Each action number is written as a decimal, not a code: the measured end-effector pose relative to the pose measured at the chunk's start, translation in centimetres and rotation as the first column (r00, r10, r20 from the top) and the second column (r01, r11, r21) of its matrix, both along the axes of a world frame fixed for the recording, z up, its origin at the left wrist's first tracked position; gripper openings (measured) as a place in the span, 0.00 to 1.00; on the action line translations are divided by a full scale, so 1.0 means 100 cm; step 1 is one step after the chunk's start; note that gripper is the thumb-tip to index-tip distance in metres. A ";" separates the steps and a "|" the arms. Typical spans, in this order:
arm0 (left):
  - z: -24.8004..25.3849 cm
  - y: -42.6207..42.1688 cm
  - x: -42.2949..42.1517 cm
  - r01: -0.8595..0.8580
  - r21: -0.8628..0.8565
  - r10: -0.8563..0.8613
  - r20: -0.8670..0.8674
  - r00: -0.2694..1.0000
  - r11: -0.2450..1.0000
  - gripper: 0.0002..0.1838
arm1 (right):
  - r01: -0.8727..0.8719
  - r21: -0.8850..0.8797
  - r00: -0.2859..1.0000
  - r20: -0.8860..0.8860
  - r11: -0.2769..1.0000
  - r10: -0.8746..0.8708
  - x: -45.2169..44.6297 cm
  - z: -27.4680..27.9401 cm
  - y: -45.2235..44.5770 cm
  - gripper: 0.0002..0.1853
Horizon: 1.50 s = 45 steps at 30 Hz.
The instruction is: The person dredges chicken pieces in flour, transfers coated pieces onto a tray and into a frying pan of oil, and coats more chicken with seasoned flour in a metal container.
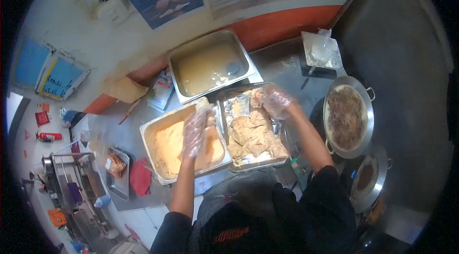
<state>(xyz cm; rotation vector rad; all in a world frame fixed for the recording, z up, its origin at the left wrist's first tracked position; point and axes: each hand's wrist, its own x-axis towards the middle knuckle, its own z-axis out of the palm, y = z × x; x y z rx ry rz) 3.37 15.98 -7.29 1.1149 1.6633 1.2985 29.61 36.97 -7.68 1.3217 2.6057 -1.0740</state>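
Observation:
My left hand (196, 129), in a clear plastic glove, is over a metal pan of flour (165, 146). Its fingers look stretched out, though motion blurs them, and no held thing shows. To the right of that pan stands a metal tray (253, 164) with several flour-coated chicken pieces (253, 134) in it. At the tray's far right corner, my gloved right hand (276, 101) has its fingers closed on a coated chicken piece (258, 97). The glove hides part of that piece.
Behind the pans sits a deep metal pan of cloudy liquid (203, 70). On the right are a wok of bubbling oil (346, 117) and a second wok (369, 177). A small scale-like box (322, 53) stands far right. At left lie a red cloth (140, 177) and a shallow tray (119, 188).

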 end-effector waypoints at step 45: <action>0.051 -0.269 -0.154 -0.548 -0.090 0.515 0.494 0.700 0.831 0.18 | -0.151 0.519 0.974 -0.065 0.841 0.215 -0.276 0.079 0.053 0.16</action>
